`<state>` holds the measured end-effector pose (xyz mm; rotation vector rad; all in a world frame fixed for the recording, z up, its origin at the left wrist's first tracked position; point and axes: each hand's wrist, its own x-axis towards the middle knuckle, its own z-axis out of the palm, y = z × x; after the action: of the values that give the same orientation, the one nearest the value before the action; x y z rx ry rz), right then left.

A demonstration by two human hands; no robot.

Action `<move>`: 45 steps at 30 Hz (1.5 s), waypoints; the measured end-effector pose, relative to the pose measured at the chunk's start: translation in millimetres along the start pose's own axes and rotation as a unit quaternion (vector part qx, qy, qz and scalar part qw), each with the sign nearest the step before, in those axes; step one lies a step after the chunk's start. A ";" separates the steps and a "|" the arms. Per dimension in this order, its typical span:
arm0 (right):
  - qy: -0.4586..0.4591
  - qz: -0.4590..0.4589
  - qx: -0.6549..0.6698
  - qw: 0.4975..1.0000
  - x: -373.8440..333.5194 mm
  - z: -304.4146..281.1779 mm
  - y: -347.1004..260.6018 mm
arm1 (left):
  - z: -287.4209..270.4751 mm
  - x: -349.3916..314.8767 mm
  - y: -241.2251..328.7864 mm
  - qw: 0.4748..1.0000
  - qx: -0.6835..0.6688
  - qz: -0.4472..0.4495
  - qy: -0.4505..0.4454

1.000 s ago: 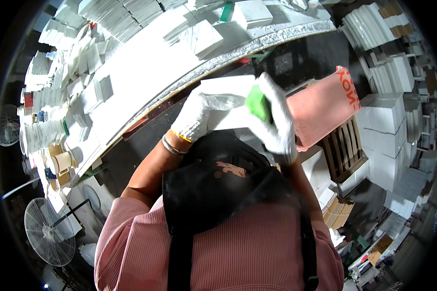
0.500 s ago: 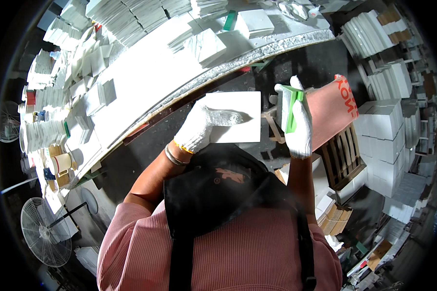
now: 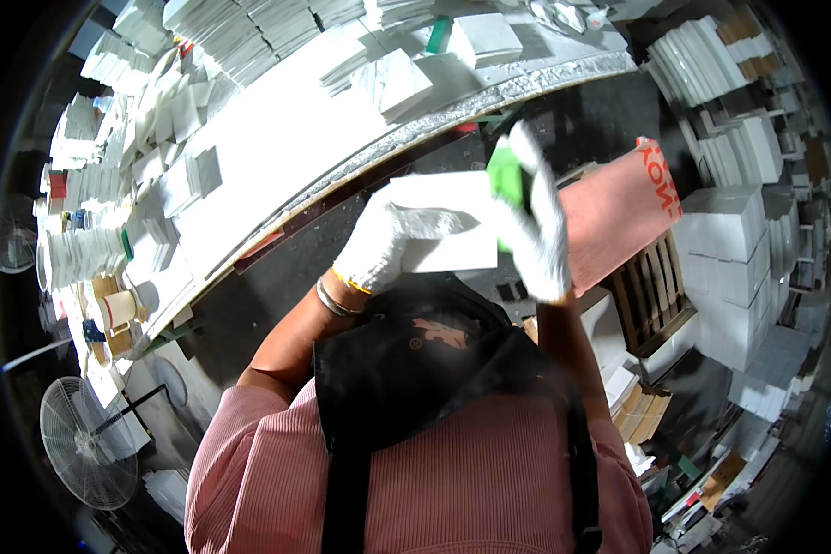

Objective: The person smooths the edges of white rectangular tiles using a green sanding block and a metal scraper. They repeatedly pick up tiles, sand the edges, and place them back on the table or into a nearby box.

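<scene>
My left hand [image 3: 379, 238], in a white knit glove, grips a flat white rectangular tile [image 3: 441, 254] with the thumb lying across its face. The fingers underneath are hidden. My right hand [image 3: 543, 231], also gloved and a little blurred, is closed on a green sanding block [image 3: 505, 175]. That block stands at the tile's right edge, apparently against it, though the glove covers much of the contact. Both hands are in front of my black apron [image 3: 406, 369], short of the worktable.
A long white worktable [image 3: 295, 175] with a rough edge curves across the far left, bearing many stacked tiles [image 3: 392, 83]. A pink sheet [image 3: 619, 217] lies over a wooden pallet [image 3: 656, 295] at right, beside white boxes [image 3: 725, 249]. A fan [image 3: 88, 443] stands lower left.
My right hand has moved left with the sanding block, from apart to the tile's right edge, and the block has turned. My left hand and the tile stay nearly still.
</scene>
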<state>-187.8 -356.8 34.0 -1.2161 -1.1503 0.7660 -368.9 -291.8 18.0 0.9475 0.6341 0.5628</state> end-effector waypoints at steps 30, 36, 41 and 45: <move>-0.130 0.055 -0.207 0.968 194.6 58.2 114.5 | -133.3 25.3 29.4 0.989 -0.057 0.121 0.058; -0.179 -0.091 -0.466 0.862 230.3 99.7 143.8 | -177.9 48.6 35.1 0.991 -0.027 0.117 0.062; -0.137 -0.176 -0.516 0.827 228.8 102.6 104.9 | -188.4 57.4 51.5 0.964 -0.231 0.085 0.099; -0.139 0.031 -0.171 0.975 205.1 110.2 60.4 | -200.9 65.7 45.5 0.962 -0.230 0.076 0.124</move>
<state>-226.5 -119.7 22.5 -1.4665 -1.5258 0.8267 -473.7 -113.5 -45.5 0.4916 0.6190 0.9303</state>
